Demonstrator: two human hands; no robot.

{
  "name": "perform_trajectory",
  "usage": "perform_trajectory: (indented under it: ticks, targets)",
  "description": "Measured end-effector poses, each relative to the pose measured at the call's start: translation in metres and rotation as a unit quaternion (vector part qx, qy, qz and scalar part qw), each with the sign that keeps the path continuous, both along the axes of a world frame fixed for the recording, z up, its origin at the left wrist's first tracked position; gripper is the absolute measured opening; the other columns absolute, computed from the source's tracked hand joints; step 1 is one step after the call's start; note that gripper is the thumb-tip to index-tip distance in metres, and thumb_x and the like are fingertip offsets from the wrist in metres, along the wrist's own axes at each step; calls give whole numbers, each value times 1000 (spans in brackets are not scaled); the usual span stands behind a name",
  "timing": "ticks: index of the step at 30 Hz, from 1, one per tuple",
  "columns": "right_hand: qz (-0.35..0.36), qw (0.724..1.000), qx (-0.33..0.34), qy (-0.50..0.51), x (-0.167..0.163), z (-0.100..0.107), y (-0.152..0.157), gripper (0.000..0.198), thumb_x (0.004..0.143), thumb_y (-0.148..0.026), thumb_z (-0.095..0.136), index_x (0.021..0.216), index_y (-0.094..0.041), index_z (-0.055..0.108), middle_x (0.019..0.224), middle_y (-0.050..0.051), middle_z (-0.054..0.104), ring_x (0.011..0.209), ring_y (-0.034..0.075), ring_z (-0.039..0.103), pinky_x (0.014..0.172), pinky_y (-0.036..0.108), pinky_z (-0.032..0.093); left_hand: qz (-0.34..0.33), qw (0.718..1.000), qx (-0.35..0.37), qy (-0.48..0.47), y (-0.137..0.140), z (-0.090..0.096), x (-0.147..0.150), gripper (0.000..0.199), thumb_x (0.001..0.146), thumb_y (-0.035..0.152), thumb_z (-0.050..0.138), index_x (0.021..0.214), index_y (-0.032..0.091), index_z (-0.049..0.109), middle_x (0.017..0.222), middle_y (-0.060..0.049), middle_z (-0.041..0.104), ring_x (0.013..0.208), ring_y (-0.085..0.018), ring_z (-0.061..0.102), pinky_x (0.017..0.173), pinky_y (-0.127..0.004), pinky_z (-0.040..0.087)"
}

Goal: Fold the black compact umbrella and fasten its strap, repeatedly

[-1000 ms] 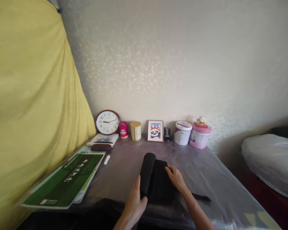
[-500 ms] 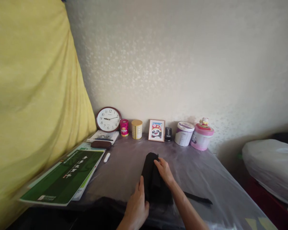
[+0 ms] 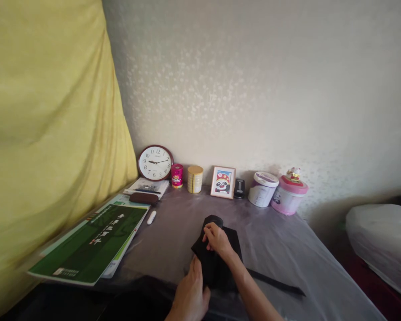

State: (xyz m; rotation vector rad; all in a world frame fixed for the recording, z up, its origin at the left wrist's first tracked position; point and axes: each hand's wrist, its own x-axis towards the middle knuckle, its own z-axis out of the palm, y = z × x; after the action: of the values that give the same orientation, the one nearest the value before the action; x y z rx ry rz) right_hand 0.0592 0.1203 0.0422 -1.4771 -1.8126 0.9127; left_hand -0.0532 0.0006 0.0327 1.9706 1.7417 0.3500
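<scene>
A black cloth piece [image 3: 232, 243], partly folded over, lies near the front of the table; I cannot tell what kind of article it is. A long black strap [image 3: 280, 285] trails from beneath my right forearm to the right. My left hand [image 3: 192, 285] grips the cloth's left edge, fingers along the side and thumb nearer me. Higher up, my right hand [image 3: 216, 238] has its fingers curled on the folded part, just below its rounded far end. My right hand and forearm hide some of the cloth.
Left lie a green book [image 3: 93, 245], a brown case [image 3: 143, 198] and a white stick-like object [image 3: 151, 217]. Along the wall stand a clock [image 3: 155, 163], a pink tin [image 3: 177, 176], a yellow-lidded can [image 3: 195, 179], a picture frame [image 3: 223, 182] and two tubs [image 3: 263, 189].
My right hand has shifted left and slightly nearer, its fingers now curled over the fold. More of the cloth's flat right side shows. The view has turned a little to the left.
</scene>
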Motion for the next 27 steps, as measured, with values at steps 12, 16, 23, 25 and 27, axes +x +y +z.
perform_trajectory:
  ticks: [12, 16, 23, 25, 27]
  targets:
    - [28, 992, 104, -68, -3, 7, -24, 19, 88, -24, 40, 85, -21, 59, 76, -1, 72, 72, 14, 66, 65, 22, 45, -18, 956, 276, 93, 2, -29, -2, 84, 65, 22, 55, 140, 18, 19, 146, -16, 27, 131, -34, 31, 102, -53, 34]
    - [87, 978, 174, -81, 3, 8, -42, 22, 89, -25, 42, 93, -23, 63, 83, 0, 71, 80, 14, 64, 73, 25, 46, -28, 955, 285, 83, 5, -61, 1, 75, 73, 12, 43, 141, 14, 13, 140, -19, 36, 124, -28, 44, 95, -43, 45]
    - [162, 943, 264, -123, 13, -7, -29, 25, 91, -22, 41, 90, -24, 66, 98, 0, 70, 113, 18, 51, 106, 44, 23, -9, 979, 193, 67, 5, -58, 5, 72, 72, 3, 36, 140, 7, 14, 143, -20, 32, 129, -26, 36, 101, -38, 41]
    - [146, 945, 260, -137, 15, -13, -10, 26, 91, -23, 41, 89, -25, 67, 100, 0, 70, 115, 19, 50, 106, 47, 21, -7, 987, 143, 67, 4, -51, 7, 70, 73, 4, 35, 140, 5, 15, 144, -20, 29, 130, -25, 34, 103, -37, 38]
    - [127, 947, 258, -146, 17, -18, 10, 29, 92, -23, 40, 88, -26, 68, 100, 0, 70, 116, 19, 49, 106, 47, 20, -11, 993, 96, 70, 4, -42, 8, 70, 74, 5, 36, 140, 4, 13, 145, -19, 26, 132, -25, 30, 105, -36, 35]
